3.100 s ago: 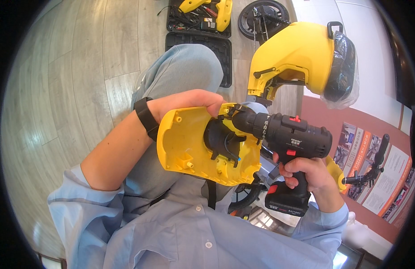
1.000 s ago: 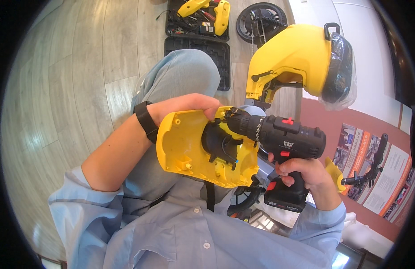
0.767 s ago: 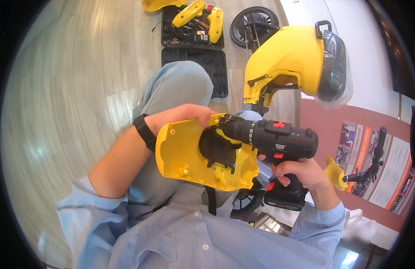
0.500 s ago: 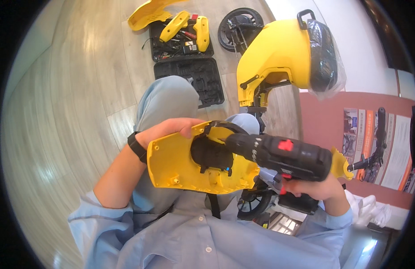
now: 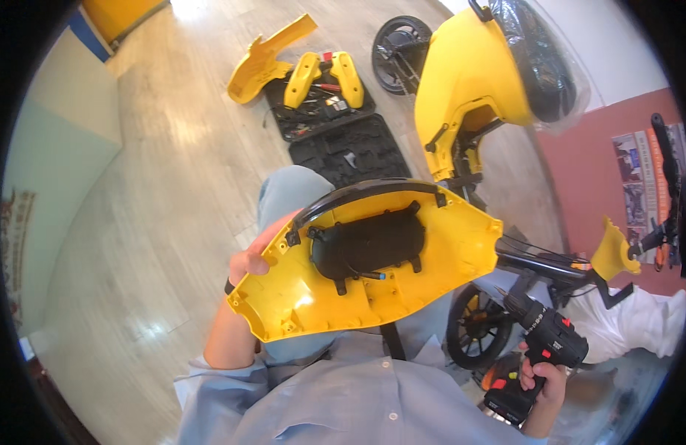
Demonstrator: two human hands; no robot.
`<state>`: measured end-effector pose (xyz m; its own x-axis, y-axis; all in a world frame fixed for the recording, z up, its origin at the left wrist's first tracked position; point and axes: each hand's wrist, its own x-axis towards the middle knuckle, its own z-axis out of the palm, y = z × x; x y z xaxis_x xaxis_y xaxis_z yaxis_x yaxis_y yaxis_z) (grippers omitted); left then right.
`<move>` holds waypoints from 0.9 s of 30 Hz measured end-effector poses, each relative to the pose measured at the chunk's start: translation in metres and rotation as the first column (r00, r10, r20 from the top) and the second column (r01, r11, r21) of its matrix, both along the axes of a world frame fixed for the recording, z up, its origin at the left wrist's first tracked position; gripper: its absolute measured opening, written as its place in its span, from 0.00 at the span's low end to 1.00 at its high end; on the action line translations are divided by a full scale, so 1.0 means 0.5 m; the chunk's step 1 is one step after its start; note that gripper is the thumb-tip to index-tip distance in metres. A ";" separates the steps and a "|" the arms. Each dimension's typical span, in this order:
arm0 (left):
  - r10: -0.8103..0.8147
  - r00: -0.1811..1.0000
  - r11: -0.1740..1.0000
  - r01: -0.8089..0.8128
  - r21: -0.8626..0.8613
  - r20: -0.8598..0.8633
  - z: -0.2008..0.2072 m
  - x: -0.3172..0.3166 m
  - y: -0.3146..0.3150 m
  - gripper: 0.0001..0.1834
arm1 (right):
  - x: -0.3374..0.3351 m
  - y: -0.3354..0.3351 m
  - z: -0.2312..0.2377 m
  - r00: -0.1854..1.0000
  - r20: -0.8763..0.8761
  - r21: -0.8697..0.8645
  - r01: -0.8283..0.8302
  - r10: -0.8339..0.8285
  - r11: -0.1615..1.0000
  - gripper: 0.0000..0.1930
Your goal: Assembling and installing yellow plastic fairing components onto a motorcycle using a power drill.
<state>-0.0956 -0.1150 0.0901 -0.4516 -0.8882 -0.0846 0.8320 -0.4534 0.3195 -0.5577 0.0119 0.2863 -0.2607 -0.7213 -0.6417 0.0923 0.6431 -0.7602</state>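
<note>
A yellow plastic cover [image 5: 461, 252] is held above my lap, its hollow, ribbed inner side facing up. My left hand [image 5: 250, 261] grips its left edge, thumb on the inside and the other fingers hidden behind it. A black oval unit [image 5: 372, 243] sits in the cover's middle, with a short blue-tipped cable. Along the far edge runs a curved glossy black strip [image 5: 358, 190]. At the lower right my right hand [image 5: 544, 380] is closed round the handle of a black and red cordless drill [image 5: 554, 337], apart from the cover, its chuck pointing up and left.
Ahead on the floor lies an open black tool case [image 5: 350, 144] with yellow covers [image 5: 304, 80] on it. A yellow vehicle body [image 5: 469, 67] with a plastic-wrapped black seat [image 5: 539, 63] stands ahead right. A wheel [image 5: 476, 326] and black frame tube [image 5: 543, 263] are close on my right.
The drill has moved away from the cover, down and to the right. The cover has been turned and now shows its full inner side. My view has shifted.
</note>
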 end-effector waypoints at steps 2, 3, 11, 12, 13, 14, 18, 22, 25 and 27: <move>0.055 0.998 0.998 -0.053 -0.038 0.040 0.027 -0.004 0.012 0.54 | -0.037 0.038 -0.045 0.994 0.023 0.035 0.102 -0.103 0.994 0.26; 0.085 0.995 0.993 -0.081 -0.087 0.042 0.038 -0.011 0.011 0.54 | -0.055 0.063 -0.072 0.993 0.050 0.038 0.104 -0.105 0.994 0.26; 0.187 0.955 0.960 -0.128 -0.247 0.230 0.103 -0.019 0.048 0.58 | -0.175 0.167 -0.426 0.955 -0.265 0.236 -0.071 0.135 0.969 0.09; 0.222 0.952 0.958 -0.173 -0.229 0.212 0.095 -0.016 0.054 0.58 | -0.177 0.186 -0.489 0.960 -0.267 0.214 -0.022 0.080 0.977 0.07; 0.257 0.947 0.954 -0.217 -0.208 0.194 0.090 -0.014 0.060 0.57 | -0.181 0.206 -0.549 0.935 -0.338 0.180 -0.044 0.104 0.983 0.07; 0.297 0.936 0.944 -0.257 -0.208 0.191 0.090 -0.009 0.072 0.56 | -0.183 0.207 -0.596 0.918 -0.358 0.280 -0.066 0.169 0.958 0.12; 0.346 0.896 0.938 -0.333 -0.092 0.277 0.148 -0.033 0.105 0.43 | -0.145 0.231 -0.728 0.560 -0.665 0.308 -0.399 0.495 0.864 0.20; 0.349 0.890 0.937 -0.332 -0.107 0.293 0.155 -0.042 0.112 0.43 | -0.097 0.229 -0.813 0.526 -0.651 0.334 -0.449 0.548 0.828 0.28; 0.346 0.888 0.938 -0.327 -0.116 0.301 0.159 -0.051 0.114 0.43 | -0.088 0.256 -0.908 0.536 -0.700 0.247 -0.440 0.473 0.863 0.30; 0.351 0.885 0.936 -0.329 -0.123 0.306 0.161 -0.055 0.119 0.43 | -0.085 0.270 -0.974 0.527 -0.719 0.246 -0.416 0.452 0.875 0.31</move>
